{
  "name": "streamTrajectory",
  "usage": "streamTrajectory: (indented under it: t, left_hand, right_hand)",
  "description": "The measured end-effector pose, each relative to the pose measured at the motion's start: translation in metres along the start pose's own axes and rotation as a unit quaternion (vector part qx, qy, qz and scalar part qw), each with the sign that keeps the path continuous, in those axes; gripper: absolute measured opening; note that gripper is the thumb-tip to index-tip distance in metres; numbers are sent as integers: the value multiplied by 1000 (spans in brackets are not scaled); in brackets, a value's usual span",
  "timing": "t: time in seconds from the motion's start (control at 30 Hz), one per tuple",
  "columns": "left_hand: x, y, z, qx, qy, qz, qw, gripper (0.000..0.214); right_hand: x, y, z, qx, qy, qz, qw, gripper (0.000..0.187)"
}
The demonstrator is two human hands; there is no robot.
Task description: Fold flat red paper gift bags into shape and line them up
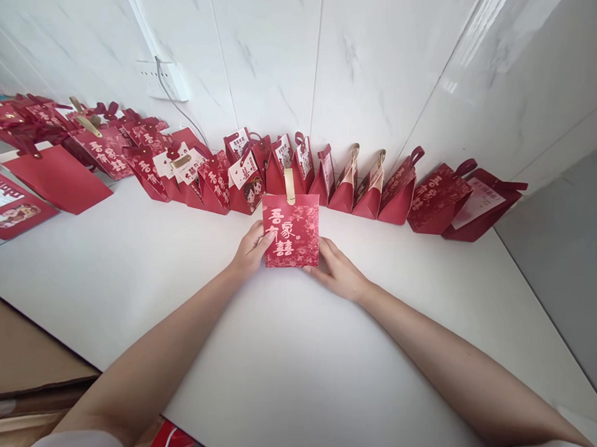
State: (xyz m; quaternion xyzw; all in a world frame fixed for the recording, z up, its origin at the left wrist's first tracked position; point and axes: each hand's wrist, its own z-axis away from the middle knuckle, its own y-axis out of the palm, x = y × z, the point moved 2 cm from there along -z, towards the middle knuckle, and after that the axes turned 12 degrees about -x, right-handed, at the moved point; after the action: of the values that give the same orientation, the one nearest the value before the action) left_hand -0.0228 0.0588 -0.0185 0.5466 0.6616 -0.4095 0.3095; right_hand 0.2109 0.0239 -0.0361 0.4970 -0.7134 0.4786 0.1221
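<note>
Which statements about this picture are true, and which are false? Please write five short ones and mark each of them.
1. The left hand and the right hand both touch the held gift box. True.
2. The strap on the held gift box is dark red. False: it is gold-coloured.
3. The left thumb lies against the printed front. True.
4. The tabletop is black. False: it is white.
5. A grey cable runs from the wall socket down toward the other red gift boxes. True.
</note>
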Motion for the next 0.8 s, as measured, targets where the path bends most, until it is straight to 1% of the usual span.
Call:
streamTrajectory:
  t: [0.2, 0.27, 0.37, 0.43, 0.5, 0.6, 0.8]
  left_hand:
    - [-1, -1, -4, 13, 0, -19, 1000, 40]
    - [0, -4, -6, 36, -13, -14, 999, 41]
    - [3, -7, -8, 103, -87, 30, 990, 46]
    - [3, -8, -7, 128, -138, 66, 980, 47]
    - [3, -8, -7, 120, -168, 93, 974, 46]
    - [2, -5, -5, 99, -192, 122, 969, 47]
    - [8, -2, -5, 80, -186, 132, 970, 51]
  right_hand:
    - [-2, 2, 0, 4, 4, -2, 1000, 68]
    - [-3, 2, 0, 3, 6, -2, 1000, 68]
    - [-3, 2, 1, 3, 5, -2, 1000, 70]
    - [-3, 1, 1, 5, 7, -1, 1000, 71]
    - [-2, 1, 1, 7, 13, 1, 1000, 70]
    - [-1, 1, 1, 9, 19, 1, 1000, 70]
    - [-4, 2, 1, 9, 21, 5, 1000, 70]
